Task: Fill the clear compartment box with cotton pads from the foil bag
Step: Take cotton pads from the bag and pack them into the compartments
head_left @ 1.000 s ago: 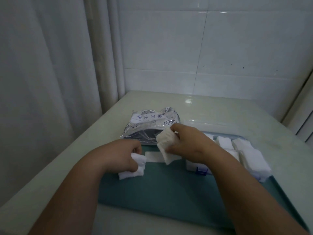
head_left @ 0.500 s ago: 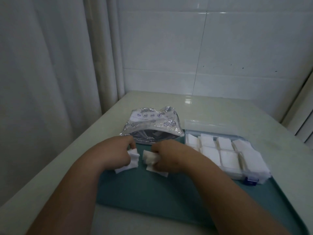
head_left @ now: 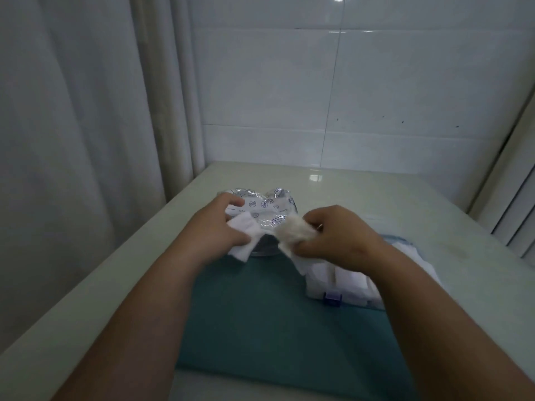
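Head view: the left hand [head_left: 220, 230] curls its fingers around flat white square cotton pads [head_left: 244, 241], and the right hand [head_left: 341, 235] pinches a bunched white cotton wad [head_left: 295, 230]. Both hands are just in front of the crinkled silver foil bag [head_left: 267, 205]. The clear plastic compartment box [head_left: 344, 285], filled with pads, lies under the right forearm on the teal mat [head_left: 260, 319].

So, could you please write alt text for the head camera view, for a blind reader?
The left hand grips flat cotton pads and the right hand a crumpled pad, above a teal mat. Behind them lies the foil bag; the clear compartment box, holding more pads, sits under the right forearm.
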